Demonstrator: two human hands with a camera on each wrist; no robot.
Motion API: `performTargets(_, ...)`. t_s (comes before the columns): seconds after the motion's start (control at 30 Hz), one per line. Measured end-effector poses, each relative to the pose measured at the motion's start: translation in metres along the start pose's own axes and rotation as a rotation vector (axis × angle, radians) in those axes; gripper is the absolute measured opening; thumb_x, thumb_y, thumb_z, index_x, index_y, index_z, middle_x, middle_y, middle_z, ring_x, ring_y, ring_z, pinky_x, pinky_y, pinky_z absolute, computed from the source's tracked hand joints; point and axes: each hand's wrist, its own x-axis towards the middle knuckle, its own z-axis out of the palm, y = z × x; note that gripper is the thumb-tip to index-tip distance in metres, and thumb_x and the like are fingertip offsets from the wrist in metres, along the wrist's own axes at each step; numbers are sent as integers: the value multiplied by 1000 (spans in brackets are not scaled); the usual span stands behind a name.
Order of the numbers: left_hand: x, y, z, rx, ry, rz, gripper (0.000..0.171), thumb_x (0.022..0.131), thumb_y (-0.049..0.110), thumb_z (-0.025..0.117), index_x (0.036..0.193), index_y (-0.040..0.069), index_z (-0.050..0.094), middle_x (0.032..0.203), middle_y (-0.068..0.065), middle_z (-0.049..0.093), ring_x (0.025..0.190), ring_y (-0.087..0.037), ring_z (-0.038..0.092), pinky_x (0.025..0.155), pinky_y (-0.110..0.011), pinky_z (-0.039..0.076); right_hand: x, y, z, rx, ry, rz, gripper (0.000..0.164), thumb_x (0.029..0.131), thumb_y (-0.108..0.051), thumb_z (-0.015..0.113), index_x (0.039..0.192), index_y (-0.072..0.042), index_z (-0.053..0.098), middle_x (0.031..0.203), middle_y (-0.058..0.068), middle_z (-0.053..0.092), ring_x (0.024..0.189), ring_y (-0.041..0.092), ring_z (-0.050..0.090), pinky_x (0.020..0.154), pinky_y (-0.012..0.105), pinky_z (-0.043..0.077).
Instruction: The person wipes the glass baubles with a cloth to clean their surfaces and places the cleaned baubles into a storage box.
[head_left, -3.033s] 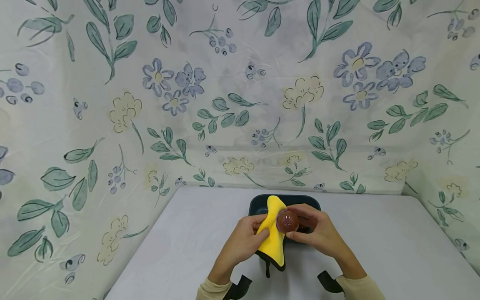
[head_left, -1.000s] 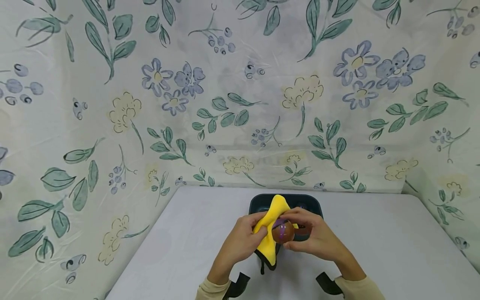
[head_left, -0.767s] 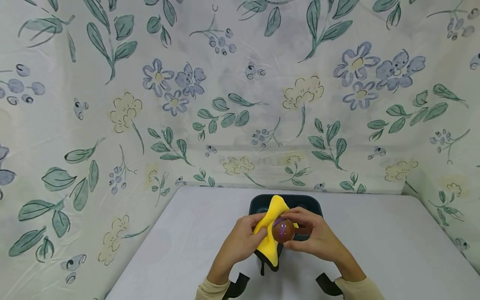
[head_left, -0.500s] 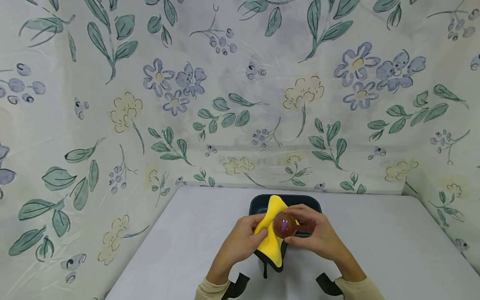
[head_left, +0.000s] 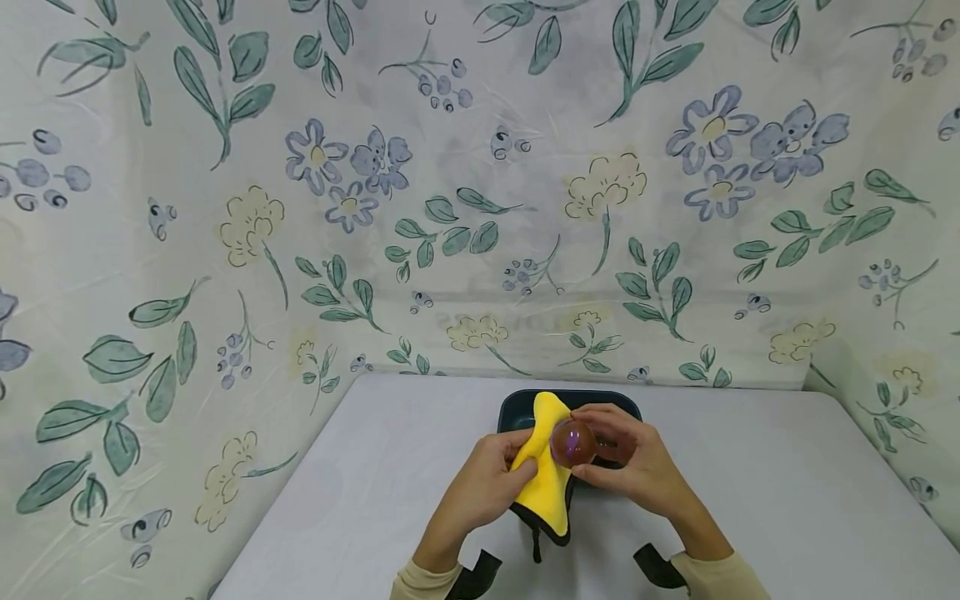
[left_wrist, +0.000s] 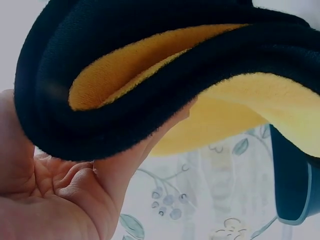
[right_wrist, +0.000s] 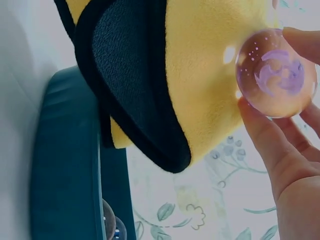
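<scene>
My left hand (head_left: pixel 491 479) pinches a yellow cloth (head_left: pixel 546 502) with black edging, its thumb on the near face; the cloth hangs in folds. With thumb and fingertips my right hand (head_left: pixel 637 462) holds a clear, glossy ball (head_left: pixel 573 442), reddish-brown in the head view, against the cloth's right side. The right wrist view shows a purple swirl and small white dots in the ball (right_wrist: pixel 277 72). In the left wrist view the folded cloth (left_wrist: pixel 150 117) covers most of the left fingers. Both hands are raised in front of a dark teal tray (head_left: pixel 517 408).
Behind the cloth and hands, the tray stands on a white table (head_left: pixel 390 467), partly hidden. The right wrist view catches clear balls (right_wrist: pixel 109 220) inside it. A floral-patterned sheet (head_left: pixel 480 208) rises behind the table and at its sides. Black straps (head_left: pixel 476 575) sit at both wrists.
The right hand has moved the ball down-left along the cloth, then back up and right, and the ball's purple swirl has turned. The left hand keeps hold of the cloth, which shifts slightly.
</scene>
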Motion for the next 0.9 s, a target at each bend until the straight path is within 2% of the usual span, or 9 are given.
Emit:
performTargets(0.2, -1, 1, 1, -12, -9, -8, 42, 99, 11, 58, 139, 0, 61, 103, -13, 75, 76, -13, 68, 70, -22, 62, 1, 1, -2, 4, 2, 34, 56, 83, -4, 83, 135, -9, 63, 133, 17, 64, 110, 9, 72, 91, 30, 62)
performTargets(0.4, -2, 3, 1, -8, 2, -7, 43, 99, 11, 59, 140, 0, 61, 105, -14, 75, 78, -14, 68, 72, -23, 63, 1, 2, -4, 20, -26, 87, 58, 83, -6, 83, 137, -5, 60, 134, 22, 63, 110, 8, 73, 92, 29, 61)
performTargets(0.67, -6, 6, 2, -30, 30, -10, 48, 99, 12, 60, 145, -3, 55, 120, -19, 74, 88, -18, 73, 77, -29, 65, 0, 5, -7, -88, -46, 20, 54, 82, -10, 85, 132, -15, 66, 127, 8, 69, 103, 12, 71, 90, 26, 61)
performTargets(0.9, -7, 9, 3, -15, 54, -2, 50, 100, 12, 60, 147, -2, 53, 126, -21, 72, 89, -18, 71, 79, -29, 65, 1, 3, -7, -148, -52, 56, 56, 81, -17, 88, 133, -16, 66, 129, 6, 68, 105, 10, 69, 91, 27, 61)
